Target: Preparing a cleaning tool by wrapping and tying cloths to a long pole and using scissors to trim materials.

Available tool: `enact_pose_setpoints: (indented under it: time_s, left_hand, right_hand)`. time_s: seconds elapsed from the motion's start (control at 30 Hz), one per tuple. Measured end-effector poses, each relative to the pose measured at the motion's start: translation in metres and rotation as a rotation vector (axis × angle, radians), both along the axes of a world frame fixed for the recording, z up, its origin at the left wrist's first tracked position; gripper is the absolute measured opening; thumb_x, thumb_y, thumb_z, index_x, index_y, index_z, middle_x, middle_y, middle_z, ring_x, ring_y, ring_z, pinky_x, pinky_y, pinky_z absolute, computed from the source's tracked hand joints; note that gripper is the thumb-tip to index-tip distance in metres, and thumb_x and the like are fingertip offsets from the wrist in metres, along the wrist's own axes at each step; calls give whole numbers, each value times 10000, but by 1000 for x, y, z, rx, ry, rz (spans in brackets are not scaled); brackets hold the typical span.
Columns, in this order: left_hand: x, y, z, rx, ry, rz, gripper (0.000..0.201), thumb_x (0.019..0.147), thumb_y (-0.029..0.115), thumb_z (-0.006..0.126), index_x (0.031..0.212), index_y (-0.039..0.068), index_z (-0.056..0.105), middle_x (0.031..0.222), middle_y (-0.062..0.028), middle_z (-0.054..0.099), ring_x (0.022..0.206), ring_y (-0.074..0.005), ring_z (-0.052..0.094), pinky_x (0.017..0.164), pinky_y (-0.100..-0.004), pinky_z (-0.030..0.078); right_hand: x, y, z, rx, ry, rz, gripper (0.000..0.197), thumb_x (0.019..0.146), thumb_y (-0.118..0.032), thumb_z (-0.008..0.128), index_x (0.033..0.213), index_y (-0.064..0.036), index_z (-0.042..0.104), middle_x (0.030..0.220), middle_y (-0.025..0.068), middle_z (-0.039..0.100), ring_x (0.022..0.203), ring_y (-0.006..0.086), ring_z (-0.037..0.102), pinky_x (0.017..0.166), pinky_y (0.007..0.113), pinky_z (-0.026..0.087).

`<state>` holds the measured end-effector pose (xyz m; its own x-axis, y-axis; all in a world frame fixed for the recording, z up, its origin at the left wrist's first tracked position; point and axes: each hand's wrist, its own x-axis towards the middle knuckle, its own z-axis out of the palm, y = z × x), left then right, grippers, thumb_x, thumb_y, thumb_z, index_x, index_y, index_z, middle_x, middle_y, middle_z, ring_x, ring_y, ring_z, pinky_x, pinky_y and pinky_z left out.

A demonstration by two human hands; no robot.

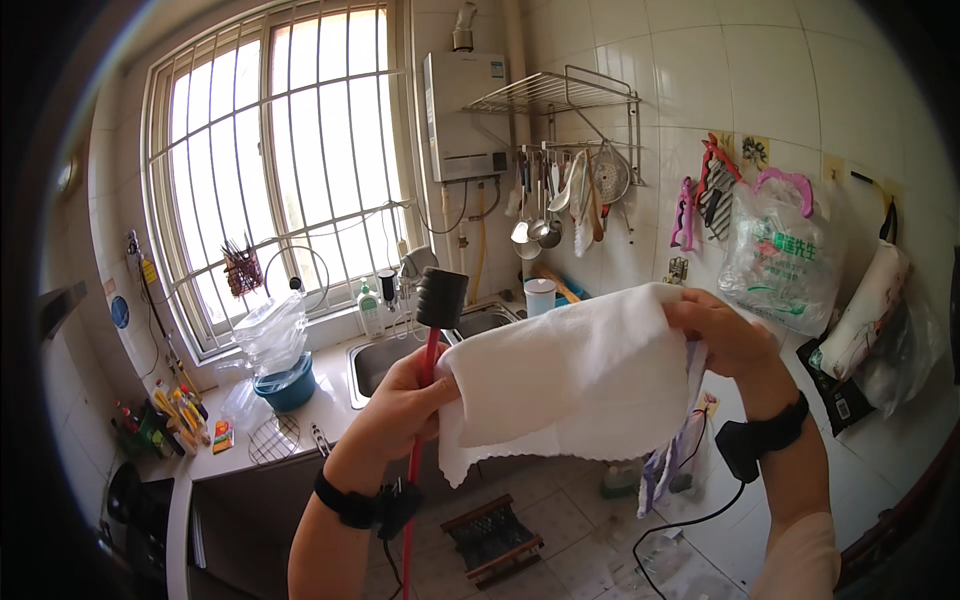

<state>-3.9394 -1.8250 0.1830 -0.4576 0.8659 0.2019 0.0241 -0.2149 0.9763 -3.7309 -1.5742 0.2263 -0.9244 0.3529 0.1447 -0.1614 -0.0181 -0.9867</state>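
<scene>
A white cloth [570, 385] with a wavy lower edge is stretched out between my two hands, folded over at the top. My left hand [405, 395] is closed around a thin red stick [414, 470] and pinches the cloth's left end as well. Above that fist, the stick ends in a black ribbed block [441, 297]. At the other end, my right hand [735, 335] grips the cloth's upper right corner, its fingertips partly behind the fabric. Black bands with small boxes circle both wrists. A purple-and-white striped cloth [664, 470] hangs below the right hand.
Behind my left hand lies a counter [225, 462] with a steel sink [378, 368], a blue pot [287, 385] and a soap bottle [369, 310]. Ladles [537, 228] hang under a wire rack. Plastic bags [785, 255] hang on the right wall. A small folding stool [492, 540] stands on the tiled floor.
</scene>
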Motion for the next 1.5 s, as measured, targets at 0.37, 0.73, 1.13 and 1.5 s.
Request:
enact_pose_setpoints:
  time_s: [0.37,0.73,1.13,1.5]
  left_hand:
    - [4,-11,2,42,20,83,216,844,145,536,1042,84,473,664,42,461,416,1,333,356,-161,217]
    - [0,-28,12,91,1,-24,166,858,112,495,1022,128,470,641,49,442,387,0,303,336,-156,194]
    - [-2,-31,12,133,-35,26,130,854,151,518,958,72,508,685,33,499,421,24,336,323,-138,204]
    - [4,-35,21,49,-45,92,141,807,26,453,921,68,526,576,50,439,356,22,247,306,-146,166]
  right_hand:
    - [24,-12,12,380,333,247,521,744,87,553,1225,-44,400,988,84,580,905,112,549,797,268,450]
    - [8,-3,14,743,206,36,245,753,58,463,954,-9,585,785,8,575,735,49,518,648,188,433]
    - [-21,-1,-39,672,2,110,81,756,-22,598,823,-28,553,830,12,577,823,79,538,758,221,426]
    - [-15,17,-59,-62,283,201,111,845,-65,444,911,-55,533,790,4,551,710,46,529,611,184,430]
